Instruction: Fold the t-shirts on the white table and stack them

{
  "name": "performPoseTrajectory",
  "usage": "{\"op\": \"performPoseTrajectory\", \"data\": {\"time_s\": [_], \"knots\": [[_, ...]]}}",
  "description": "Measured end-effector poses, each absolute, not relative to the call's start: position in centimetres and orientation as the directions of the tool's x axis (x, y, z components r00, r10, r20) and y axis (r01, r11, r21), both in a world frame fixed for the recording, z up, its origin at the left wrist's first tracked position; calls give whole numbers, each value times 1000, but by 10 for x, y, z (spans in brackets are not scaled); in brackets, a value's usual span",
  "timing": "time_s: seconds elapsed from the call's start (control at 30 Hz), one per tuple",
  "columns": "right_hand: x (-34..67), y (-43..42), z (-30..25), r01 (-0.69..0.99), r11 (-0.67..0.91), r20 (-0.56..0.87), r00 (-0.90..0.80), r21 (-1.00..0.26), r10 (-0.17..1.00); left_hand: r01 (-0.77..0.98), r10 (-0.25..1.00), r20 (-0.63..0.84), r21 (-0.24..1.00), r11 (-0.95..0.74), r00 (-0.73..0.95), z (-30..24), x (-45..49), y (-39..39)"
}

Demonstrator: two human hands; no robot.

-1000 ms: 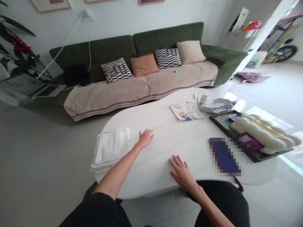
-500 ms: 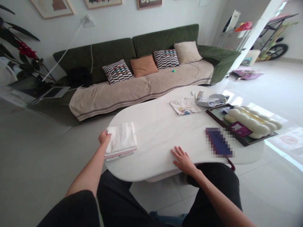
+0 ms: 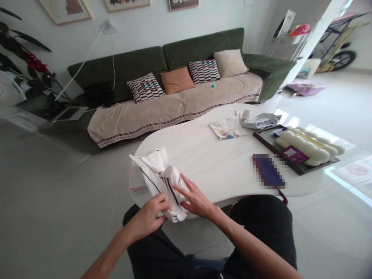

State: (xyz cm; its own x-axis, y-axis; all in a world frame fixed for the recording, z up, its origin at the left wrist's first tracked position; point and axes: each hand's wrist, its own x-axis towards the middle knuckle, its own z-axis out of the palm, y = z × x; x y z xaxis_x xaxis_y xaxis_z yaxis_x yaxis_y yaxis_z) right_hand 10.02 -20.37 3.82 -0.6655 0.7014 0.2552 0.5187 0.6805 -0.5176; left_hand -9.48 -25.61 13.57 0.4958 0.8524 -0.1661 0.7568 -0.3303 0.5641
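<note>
Fingers (image 3: 162, 201) on garment (image 3: 158, 174), table (image 3: 209, 162) edge (near)

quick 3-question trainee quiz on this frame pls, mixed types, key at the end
1. True or false: both hands are on the white garment with dark stripes.
2. Which thing lies nearest the folded printed shirt on the white table? A) the crumpled plastic bag B) the orange cushion C) the laptop
3. Fill in: the cream ridged cushion rests on a dark ____.

Key
1. True: the left hand grips its lower edge, and the right hand lies open against it.
2. A
3. tray
</note>
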Motion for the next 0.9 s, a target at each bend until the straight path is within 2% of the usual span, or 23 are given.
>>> {"op": "performPoseTrajectory", "data": {"time_s": [0.07, 0.17, 0.3, 0.4, 0.5, 0.6, 0.7, 0.8, 0.9], "knots": [[93, -207, 49, 475, 756, 271, -734, -450, 623, 726, 838, -144, 589, -355, 526, 147, -89, -264], [108, -211, 52, 508, 749, 206, -751, -425, 627, 662, 817, -100, 646, -380, 567, 158, -89, -264], [133, -225, 44, 508, 714, 123, -767, -482, 629, 562, 780, -145, 773, -295, 608, 170, -84, -258], [138, -230, 41, 461, 680, 158, -750, -571, 642, 527, 786, -102, 793, -307, 610, 180, -74, -245], [149, -216, 55, 479, 535, 201, -586, -695, 785, 548, 868, 53, 756, -358, 494, 194, -76, -219], [177, -191, 96, 544, 417, 275, -325, -728, 905, 604, 928, 236, 707, -367, 288, 216, -96, -190], [213, -171, 157, 609, 447, 377, -248, -656, 892, 669, 931, 328, 657, -347, 161, 246, -125, -172], [244, -156, 219, 686, 512, 496, -248, -516, 832, 702, 912, 403, 628, -335, 75, 274, -155, -159], [265, -130, 257, 807, 482, 489, -286, -340, 824, 671, 888, 459, 654, -349, 15, 284, -172, -130]]}}
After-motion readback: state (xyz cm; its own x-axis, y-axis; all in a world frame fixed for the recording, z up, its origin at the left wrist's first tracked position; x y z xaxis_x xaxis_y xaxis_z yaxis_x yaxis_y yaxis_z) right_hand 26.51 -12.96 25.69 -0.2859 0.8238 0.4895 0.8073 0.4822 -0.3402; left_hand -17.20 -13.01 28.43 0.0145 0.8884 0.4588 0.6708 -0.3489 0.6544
